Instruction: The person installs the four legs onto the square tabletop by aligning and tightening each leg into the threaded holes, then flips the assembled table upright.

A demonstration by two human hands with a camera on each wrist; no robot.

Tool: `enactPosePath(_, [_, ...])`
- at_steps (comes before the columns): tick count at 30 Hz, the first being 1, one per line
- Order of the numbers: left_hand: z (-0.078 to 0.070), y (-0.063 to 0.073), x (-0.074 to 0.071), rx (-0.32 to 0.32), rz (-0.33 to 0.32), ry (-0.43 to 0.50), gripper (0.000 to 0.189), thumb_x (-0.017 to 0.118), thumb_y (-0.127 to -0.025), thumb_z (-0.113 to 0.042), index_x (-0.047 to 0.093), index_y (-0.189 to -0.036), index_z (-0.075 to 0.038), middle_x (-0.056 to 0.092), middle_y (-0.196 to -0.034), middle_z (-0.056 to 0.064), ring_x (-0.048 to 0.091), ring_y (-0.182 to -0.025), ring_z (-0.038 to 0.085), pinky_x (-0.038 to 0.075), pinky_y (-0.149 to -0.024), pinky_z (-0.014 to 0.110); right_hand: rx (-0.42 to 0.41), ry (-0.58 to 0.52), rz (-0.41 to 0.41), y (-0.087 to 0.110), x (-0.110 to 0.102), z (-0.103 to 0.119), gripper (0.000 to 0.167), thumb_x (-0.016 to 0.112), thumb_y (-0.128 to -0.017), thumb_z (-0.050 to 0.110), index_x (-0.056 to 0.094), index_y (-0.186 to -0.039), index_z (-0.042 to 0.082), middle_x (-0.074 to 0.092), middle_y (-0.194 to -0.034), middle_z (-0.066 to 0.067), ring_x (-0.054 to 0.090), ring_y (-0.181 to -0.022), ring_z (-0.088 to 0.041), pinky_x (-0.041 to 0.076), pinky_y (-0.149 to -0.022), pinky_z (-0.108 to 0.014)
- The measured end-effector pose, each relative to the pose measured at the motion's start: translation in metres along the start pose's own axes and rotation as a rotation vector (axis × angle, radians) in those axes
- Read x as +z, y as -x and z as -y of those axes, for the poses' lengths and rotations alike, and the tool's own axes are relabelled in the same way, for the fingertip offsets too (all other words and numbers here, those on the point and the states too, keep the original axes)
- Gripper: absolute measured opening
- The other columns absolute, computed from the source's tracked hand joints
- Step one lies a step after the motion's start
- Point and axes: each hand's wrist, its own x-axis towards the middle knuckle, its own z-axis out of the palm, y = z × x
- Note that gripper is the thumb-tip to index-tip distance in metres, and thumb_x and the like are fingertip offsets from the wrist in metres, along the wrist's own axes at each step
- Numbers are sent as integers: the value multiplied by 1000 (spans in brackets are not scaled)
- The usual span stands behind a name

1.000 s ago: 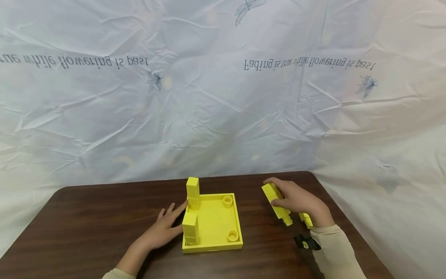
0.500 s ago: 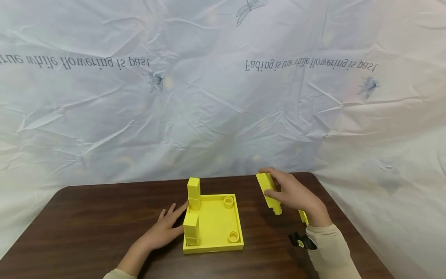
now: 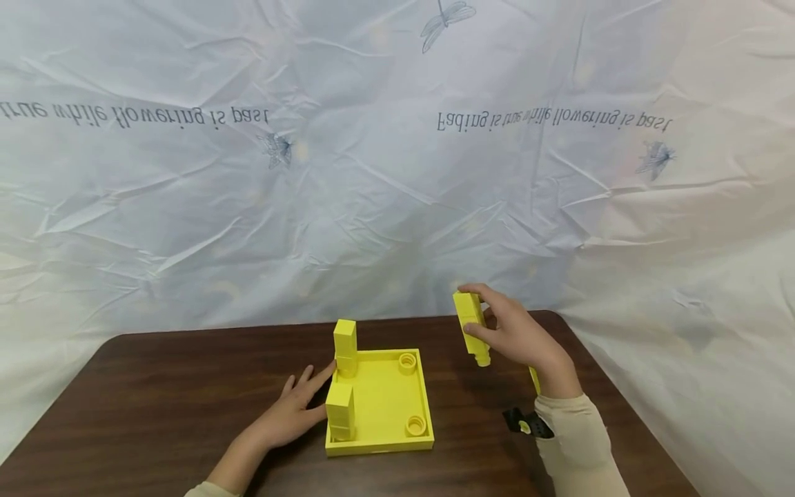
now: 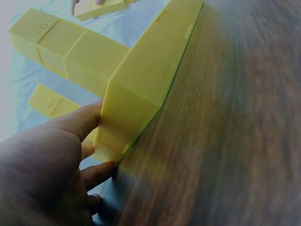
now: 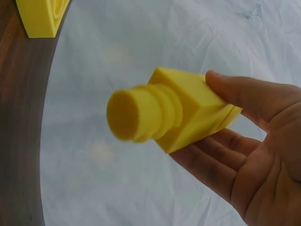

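My right hand (image 3: 522, 335) grips a yellow square post (image 3: 467, 310) in the air, right of the tray. Thumb and fingers lie on opposite sides of it; its round threaded end (image 5: 141, 113) sticks out, pointing down in the head view. A shallow square yellow tray (image 3: 379, 449) sits on the table. Two similar posts, a far one (image 3: 345, 342) and a near one (image 3: 339, 407), stand upright at its left corners. Round threaded sockets (image 3: 415, 426) show at both right corners. With fingers extended, my left hand (image 3: 286, 414) touches the tray's left wall.
Another yellow piece (image 3: 535, 380) lies on the brown table (image 3: 186, 386), mostly hidden behind the right wrist. A black strap with a yellow-green spot (image 3: 526, 423) is at the right wrist. A pale printed cloth (image 3: 373, 172) hangs behind the table.
My right hand has lifted the post up and slightly left, and the post has turned more upright. The left hand stays at the tray.
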Motion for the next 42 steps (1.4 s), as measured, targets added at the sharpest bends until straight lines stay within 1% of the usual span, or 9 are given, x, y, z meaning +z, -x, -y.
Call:
enactPosePath(4, [2,-1,0,-8,4,1,83,67,-103,-49,26,-170,-21,26,-172,19,-6,-159,50,-12,-118,76,6,11,-23,-3,0,1,62,74,-100,7,46,-156,12,67,-125,-14,68,-86,-21,57,-69,-35])
enactPosePath(8, [1,-2,0,-20,11,-2,83,66,-104,-48,23,-170,-20,26,-172,16,-7,-160,46,-15,-119,73,2,10,-46,-6,0,2,63,75,-100,7,47,-156,13,67,-123,-13,68,-90,-25,59,-72,-38])
enactPosePath(14, [1,-2,0,-22,15,-6,82,65,-105,-46,22,-170,-20,25,-172,16,-8,-160,46,-16,-119,72,-12,11,-62,-9,2,6,66,76,-99,7,47,-157,13,66,-126,-14,68,-96,-27,61,-78,-41])
enactPosePath(20, [0,-3,0,-19,18,-2,81,65,-106,-45,23,-170,-19,25,-173,15,-8,-160,46,-16,-119,72,-16,21,-89,-13,4,7,65,76,-100,11,46,-157,15,64,-130,-14,69,-100,-30,62,-82,-46])
enactPosePath(23, [0,-3,0,-22,22,-1,81,65,-106,-45,23,-170,-19,25,-173,15,-8,-160,46,-16,-119,72,-33,16,-97,-17,8,8,66,76,-100,11,46,-157,14,63,-129,-15,69,-101,-31,62,-82,-46])
enactPosePath(27, [-2,-2,0,-24,22,-10,81,66,-105,-44,24,-170,-18,26,-172,17,-7,-159,48,-16,-119,72,-59,-16,-99,-25,16,12,66,76,-99,9,45,-157,11,62,-130,-17,69,-100,-32,62,-82,-45])
enactPosePath(31, [-3,0,-1,-17,25,-15,81,66,-105,-43,24,-170,-17,27,-171,19,-8,-159,49,-15,-118,73,-74,-46,-111,-34,23,14,65,76,-100,9,45,-157,11,61,-132,-17,69,-101,-32,62,-83,-46])
enactPosePath(36, [-2,-1,0,-34,29,-1,82,66,-105,-45,24,-170,-20,26,-172,17,-8,-159,47,-15,-118,74,-65,-71,-93,-38,30,15,63,75,-100,9,46,-156,13,61,-132,-15,68,-101,-31,61,-84,-44])
enactPosePath(42, [-1,-1,-2,-17,29,-17,81,65,-106,-44,23,-170,-19,25,-172,19,-9,-159,48,-16,-118,74,-82,-97,-61,-42,39,16,61,75,-100,8,48,-154,14,62,-129,-12,69,-98,-28,60,-80,-41])
